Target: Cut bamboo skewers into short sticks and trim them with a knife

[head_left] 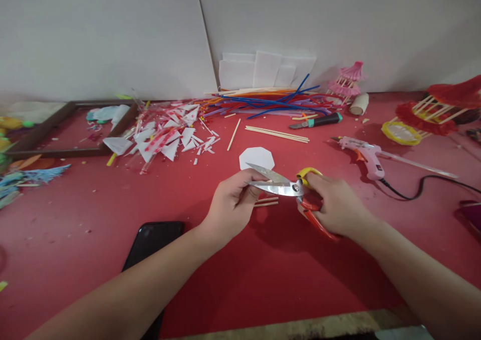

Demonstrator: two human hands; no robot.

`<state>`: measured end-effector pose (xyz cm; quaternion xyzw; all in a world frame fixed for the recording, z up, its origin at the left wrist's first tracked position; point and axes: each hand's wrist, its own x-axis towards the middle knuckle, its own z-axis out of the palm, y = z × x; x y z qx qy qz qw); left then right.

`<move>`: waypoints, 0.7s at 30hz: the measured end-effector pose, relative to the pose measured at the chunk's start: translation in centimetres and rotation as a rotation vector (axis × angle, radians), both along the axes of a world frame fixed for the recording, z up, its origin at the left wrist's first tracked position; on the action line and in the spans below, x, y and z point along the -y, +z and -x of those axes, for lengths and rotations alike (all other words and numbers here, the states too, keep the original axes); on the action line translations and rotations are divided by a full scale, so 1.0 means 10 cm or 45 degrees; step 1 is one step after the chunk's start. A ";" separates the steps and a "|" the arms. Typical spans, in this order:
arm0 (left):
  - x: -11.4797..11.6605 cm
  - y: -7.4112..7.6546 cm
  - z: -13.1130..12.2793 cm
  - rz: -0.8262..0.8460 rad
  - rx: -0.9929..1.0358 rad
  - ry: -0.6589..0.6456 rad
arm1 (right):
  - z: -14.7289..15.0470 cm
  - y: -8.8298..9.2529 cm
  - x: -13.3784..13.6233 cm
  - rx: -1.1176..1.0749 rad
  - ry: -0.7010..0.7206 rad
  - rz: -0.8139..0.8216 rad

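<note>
My right hand point(338, 207) grips a pair of scissors point(285, 185) by its yellow and red handles, blades parted and pointing left. My left hand point(233, 205) is closed in a pinch right at the blades, holding something thin that I cannot make out. Two short wooden sticks point(266, 202) lie on the red table point(244, 275) just under the blades. A white octagonal paper piece point(257, 156) lies flat just beyond the scissors.
A black phone point(152, 242) lies by my left forearm. A pink glue gun point(366, 154) with its black cord is at the right. White and red scraps point(165, 134), coloured straws point(270, 102), long sticks point(276, 133), a utility knife point(317, 121) and small red stick lanterns point(432, 112) crowd the back.
</note>
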<state>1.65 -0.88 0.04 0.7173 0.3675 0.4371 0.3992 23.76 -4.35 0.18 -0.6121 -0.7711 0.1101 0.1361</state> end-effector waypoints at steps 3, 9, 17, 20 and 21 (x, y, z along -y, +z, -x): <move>0.01 0.02 -0.02 0.011 0.033 -0.029 | -0.01 -0.02 -0.01 -0.004 -0.017 -0.052; 0.00 0.08 0.00 0.030 -0.155 0.028 | -0.08 -0.11 -0.07 -0.095 -0.103 -0.146; -0.10 0.01 0.07 -0.225 -0.898 -0.090 | -0.32 -0.04 -0.19 0.029 -0.347 -0.039; -0.08 0.00 0.06 -0.214 -0.918 -0.158 | -0.44 -0.05 -0.22 0.202 -0.394 -0.001; -0.08 0.00 0.06 -0.191 -0.876 -0.138 | -0.47 -0.06 -0.23 0.233 -0.405 0.002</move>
